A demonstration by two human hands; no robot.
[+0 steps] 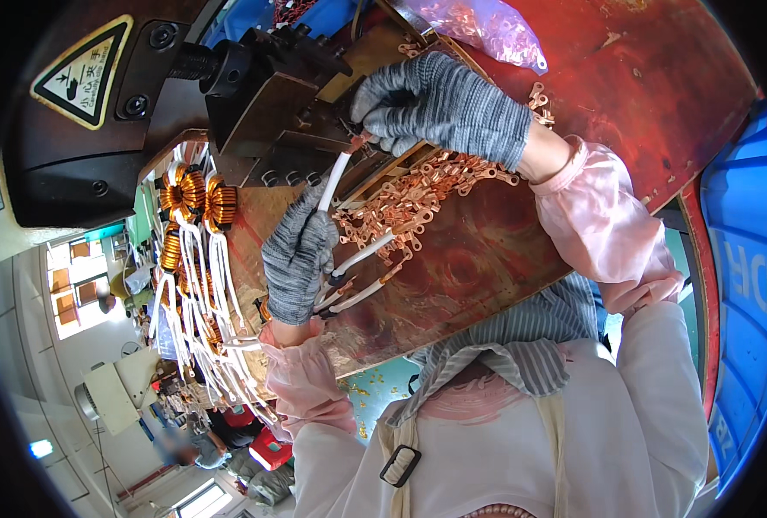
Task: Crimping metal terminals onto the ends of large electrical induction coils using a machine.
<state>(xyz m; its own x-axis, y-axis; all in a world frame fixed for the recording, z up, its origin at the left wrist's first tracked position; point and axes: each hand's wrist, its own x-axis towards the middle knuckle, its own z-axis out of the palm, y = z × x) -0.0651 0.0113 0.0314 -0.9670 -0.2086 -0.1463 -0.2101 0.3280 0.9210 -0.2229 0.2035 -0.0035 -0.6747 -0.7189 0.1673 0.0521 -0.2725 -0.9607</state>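
Note:
My left hand (299, 250), in a grey knitted glove, is closed around a white-sleeved wire (336, 180) that slants up toward the dark metal press (267, 112). At the wire's upper end is a copper cable lug (359, 141), right by the press jaws. My right hand (440, 104), gloved the same way, pinches at this lug; its fingertips partly hide it. Below the hands lies a heap of loose copper lugs (409, 203) on the red worktable (453, 250). More white leads (366, 293) with lugs on their ends rest beside my left hand.
Copper-wound ring coils (183, 192) with long white leads hang at the table's left side. A clear bag of lugs (487, 26) sits at the far edge. A blue crate (751, 285) stands at the right. The press carries a yellow warning triangle (81, 73).

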